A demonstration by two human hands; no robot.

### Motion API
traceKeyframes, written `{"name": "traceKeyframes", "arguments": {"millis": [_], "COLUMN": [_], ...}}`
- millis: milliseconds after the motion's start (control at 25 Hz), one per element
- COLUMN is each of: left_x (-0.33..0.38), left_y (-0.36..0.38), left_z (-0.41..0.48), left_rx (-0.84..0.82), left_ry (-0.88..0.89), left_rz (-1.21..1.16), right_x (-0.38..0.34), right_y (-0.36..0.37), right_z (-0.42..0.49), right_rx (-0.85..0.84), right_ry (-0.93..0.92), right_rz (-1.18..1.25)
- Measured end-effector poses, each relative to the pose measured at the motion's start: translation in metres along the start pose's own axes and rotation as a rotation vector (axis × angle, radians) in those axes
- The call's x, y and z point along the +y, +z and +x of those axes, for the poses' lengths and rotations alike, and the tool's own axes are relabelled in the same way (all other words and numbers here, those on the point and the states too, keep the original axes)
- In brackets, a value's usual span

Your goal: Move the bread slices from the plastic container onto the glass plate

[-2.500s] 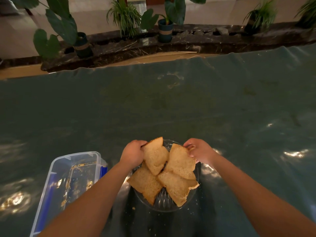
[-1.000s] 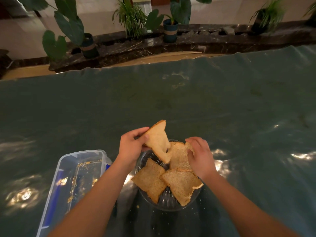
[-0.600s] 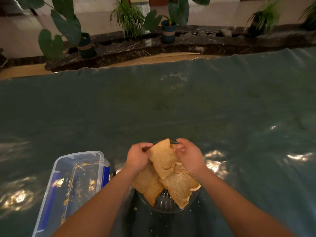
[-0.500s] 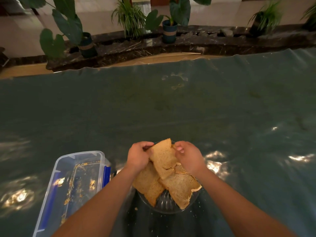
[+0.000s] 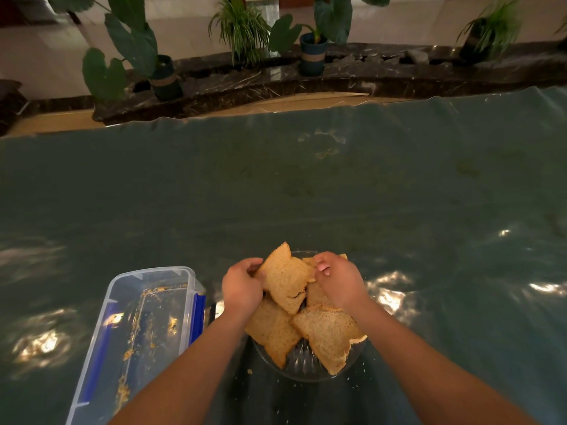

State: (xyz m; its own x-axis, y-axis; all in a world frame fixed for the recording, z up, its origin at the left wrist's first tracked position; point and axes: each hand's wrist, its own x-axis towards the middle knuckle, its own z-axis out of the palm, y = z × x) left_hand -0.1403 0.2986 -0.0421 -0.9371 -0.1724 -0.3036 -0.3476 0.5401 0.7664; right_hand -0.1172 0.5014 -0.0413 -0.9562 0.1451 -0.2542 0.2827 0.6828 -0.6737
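Since the plastic container (image 5: pixel 144 329) at the lower left of the frame holds only crumbs and smears, the transfer looks all but finished. Just right of it, low in the centre, the glass plate (image 5: pixel 306 368) carries the bread slices (image 5: pixel 325 335), overlapping and spilling past its rim. The left hand (image 5: pixel 242 288) curls its fingers around the left edge of the top slice (image 5: pixel 285 279), which lies tilted across the pile, touching the slices beneath. At that slice's right corner, the right hand (image 5: pixel 337 279) has its fingers bent and partly closed; whether they pinch that slice or one under it, I cannot tell. What remains, by my reading, is only settling this last slice and letting go.
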Motion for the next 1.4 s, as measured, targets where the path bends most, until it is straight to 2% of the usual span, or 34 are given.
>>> {"name": "traceKeyframes", "arguments": {"millis": [360,560,680,840,1000,1080,1320,1400], "left_x": [0.007,0.003,0.002,0.002,0.005,0.006,0.002,0.007], "left_y": [-0.007,-0.008,-0.007,-0.010,-0.009,-0.008,-0.015,-0.019], "left_z": [-0.002,-0.003,-0.004,-0.002,0.000,0.001,0.001,0.003], "left_rx": [-0.048,-0.031,-0.043,-0.057,-0.102,-0.088,-0.078,-0.024], "left_ry": [0.116,0.184,0.185,0.132,0.140,0.160,0.115,0.128], "left_rz": [0.277,0.418,0.414,0.288,0.335,0.367,0.291,0.244], "right_x": [-0.002,-0.002,-0.002,-0.006,-0.002,0.000,-0.002,-0.002], "right_y": [0.001,0.003,0.001,0.000,0.002,0.003,-0.004,-0.008], "right_z": [0.001,0.001,-0.001,-0.002,-0.003,-0.004,-0.009,-0.009], "right_rx": [0.059,0.061,0.075,0.167,0.087,0.088,0.125,0.137], "right_ry": [0.013,0.021,0.026,0.012,0.098,0.078,0.026,0.025], "right_rz": [0.160,0.134,0.120,0.174,0.055,0.000,0.060,0.075]}}
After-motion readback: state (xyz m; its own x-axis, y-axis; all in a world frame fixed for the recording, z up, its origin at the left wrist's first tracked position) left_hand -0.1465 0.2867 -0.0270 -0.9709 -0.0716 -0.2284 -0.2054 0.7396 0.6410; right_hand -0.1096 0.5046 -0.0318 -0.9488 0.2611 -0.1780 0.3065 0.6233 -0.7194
